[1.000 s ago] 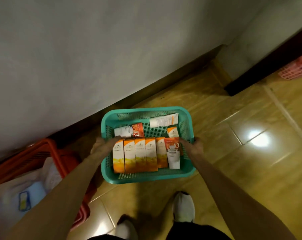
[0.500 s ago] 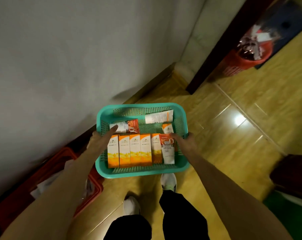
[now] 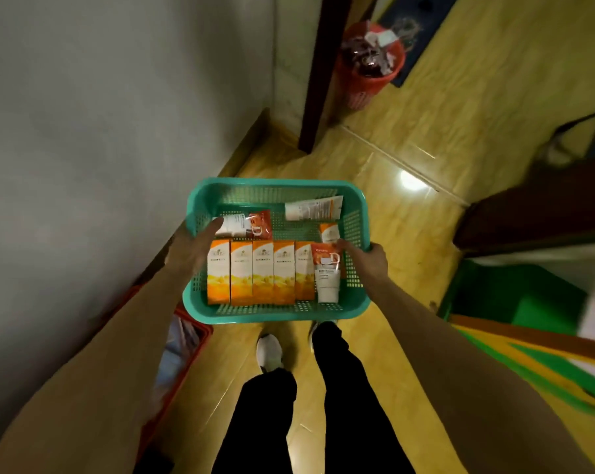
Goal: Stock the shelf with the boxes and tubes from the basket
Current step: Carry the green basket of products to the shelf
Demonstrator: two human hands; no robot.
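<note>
I carry a teal plastic basket [image 3: 275, 189] in front of me above the floor. My left hand [image 3: 190, 249] grips its left rim, thumb inside. My right hand [image 3: 369, 260] grips the right rim. Inside, several orange-and-white boxes [image 3: 261, 271] lie side by side along the near edge. A white tube with an orange top [image 3: 327, 271] lies next to them. Another tube [image 3: 246, 225] and a white tube [image 3: 313, 208] lie at the far side, with a small box [image 3: 329, 232] near the right wall. No shelf is in view.
A grey wall [image 3: 101, 114] runs along my left. A red crate [image 3: 183, 350] sits on the floor below my left arm. A red bin [image 3: 369, 66] full of rubbish stands ahead past a dark door frame [image 3: 323, 80]. Dark furniture [image 3: 535, 213] and a green surface [image 3: 514, 302] are at right.
I have lifted the basket off the floor and turned right while walking. The red bin and the doorway have come into view, and the red crate has slid behind my left arm.
</note>
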